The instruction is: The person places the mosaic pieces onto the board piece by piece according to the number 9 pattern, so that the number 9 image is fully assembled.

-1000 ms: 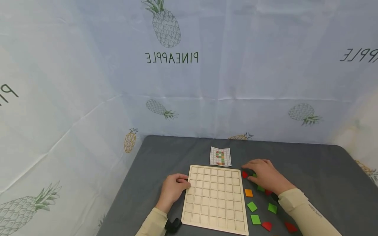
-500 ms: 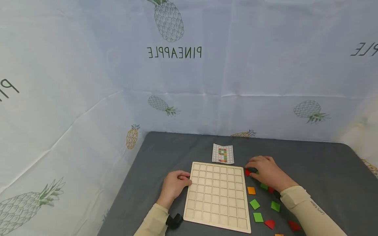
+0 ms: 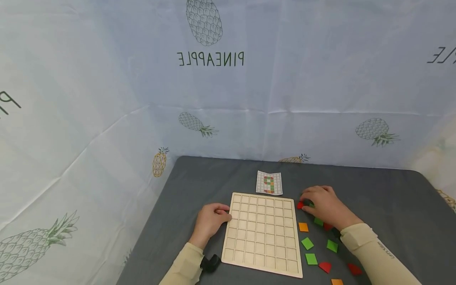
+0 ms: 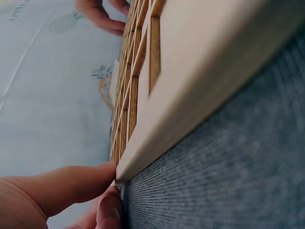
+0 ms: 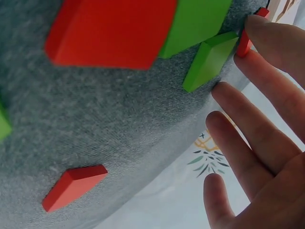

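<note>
A square wooden board [image 3: 261, 235] with a grid of shallow cells lies on the table. At its left edge, my left hand [image 3: 208, 221] pinches the rim, thumb on top and fingers lower down, as the left wrist view shows. Beyond the board's upper right corner, my right hand [image 3: 324, 204] holds a small red tile [image 5: 244, 43] between thumb and index finger. The other fingers are spread out. A green tile [image 5: 209, 61] lies close to those fingertips. Larger in the right wrist view are another red tile [image 5: 114, 31] and a green tile [image 5: 198, 21] touching it.
A paper card [image 3: 269, 183] with a coloured grid pattern lies behind the board. Along the board's right side are an orange tile [image 3: 303, 227], several green tiles [image 3: 311, 259] and red tiles [image 3: 325, 267]. A pineapple-print cloth [image 3: 249, 87] hangs behind the grey table [image 3: 213, 174].
My right thumb and index finger have drawn closer together around the red tile. My left hand stays at the board's edge. The head view has shifted slightly.
</note>
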A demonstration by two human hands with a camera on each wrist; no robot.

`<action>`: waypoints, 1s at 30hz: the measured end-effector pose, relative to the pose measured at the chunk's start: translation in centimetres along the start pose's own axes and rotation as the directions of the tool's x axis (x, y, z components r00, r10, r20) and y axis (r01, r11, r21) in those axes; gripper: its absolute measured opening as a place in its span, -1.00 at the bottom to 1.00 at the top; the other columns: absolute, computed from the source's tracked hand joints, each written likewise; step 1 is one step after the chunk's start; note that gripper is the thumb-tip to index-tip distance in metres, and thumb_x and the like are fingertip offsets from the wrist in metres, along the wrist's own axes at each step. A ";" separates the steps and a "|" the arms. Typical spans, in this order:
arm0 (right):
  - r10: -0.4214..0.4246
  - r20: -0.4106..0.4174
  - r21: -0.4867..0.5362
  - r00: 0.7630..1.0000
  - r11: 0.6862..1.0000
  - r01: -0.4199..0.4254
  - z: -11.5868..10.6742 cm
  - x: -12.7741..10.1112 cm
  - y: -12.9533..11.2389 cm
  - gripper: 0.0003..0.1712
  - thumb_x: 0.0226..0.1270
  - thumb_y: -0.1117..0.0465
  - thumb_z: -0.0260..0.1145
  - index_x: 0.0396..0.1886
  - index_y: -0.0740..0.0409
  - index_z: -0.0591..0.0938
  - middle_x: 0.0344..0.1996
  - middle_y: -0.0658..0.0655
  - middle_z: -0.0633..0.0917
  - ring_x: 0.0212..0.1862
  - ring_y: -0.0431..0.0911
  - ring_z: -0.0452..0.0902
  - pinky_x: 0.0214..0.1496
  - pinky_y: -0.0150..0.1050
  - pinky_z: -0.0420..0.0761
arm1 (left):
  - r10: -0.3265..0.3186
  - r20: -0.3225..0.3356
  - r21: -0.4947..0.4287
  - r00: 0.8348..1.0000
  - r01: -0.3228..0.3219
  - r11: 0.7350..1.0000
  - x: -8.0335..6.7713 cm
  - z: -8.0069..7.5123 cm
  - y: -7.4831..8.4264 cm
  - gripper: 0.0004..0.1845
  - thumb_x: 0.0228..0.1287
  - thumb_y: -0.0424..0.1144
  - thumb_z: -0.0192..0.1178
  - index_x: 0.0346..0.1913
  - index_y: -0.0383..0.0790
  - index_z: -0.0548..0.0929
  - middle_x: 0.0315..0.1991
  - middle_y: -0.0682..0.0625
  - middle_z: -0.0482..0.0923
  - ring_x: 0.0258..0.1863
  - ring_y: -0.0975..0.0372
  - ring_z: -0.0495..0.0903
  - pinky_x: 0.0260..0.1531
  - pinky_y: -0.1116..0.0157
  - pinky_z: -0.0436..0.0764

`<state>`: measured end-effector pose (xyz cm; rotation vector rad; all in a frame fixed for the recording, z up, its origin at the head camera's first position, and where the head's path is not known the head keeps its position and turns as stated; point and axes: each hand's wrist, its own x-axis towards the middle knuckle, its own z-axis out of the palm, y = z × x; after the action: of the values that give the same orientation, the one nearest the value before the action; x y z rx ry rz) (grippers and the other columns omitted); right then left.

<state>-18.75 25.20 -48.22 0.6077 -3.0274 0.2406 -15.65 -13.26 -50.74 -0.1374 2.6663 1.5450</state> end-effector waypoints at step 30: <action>-0.079 -0.050 0.164 0.996 0.983 0.087 -0.1 4.2 -7.0 -0.85 0.33 0.12 0.62 -0.15 -0.08 0.83 -0.11 -0.02 0.83 0.09 0.07 0.71 0.44 0.36 0.34 | -0.023 0.020 -0.013 1.000 0.023 1.000 0.4 -0.3 -0.3 -0.75 0.15 -0.30 0.57 -0.08 -0.16 0.88 -0.38 0.04 0.74 -0.42 0.25 0.63 -0.33 0.23 0.61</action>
<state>-19.95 17.28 -46.80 0.7279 -2.9517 0.4992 -15.98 -13.69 -50.84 -0.1522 2.6303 1.5489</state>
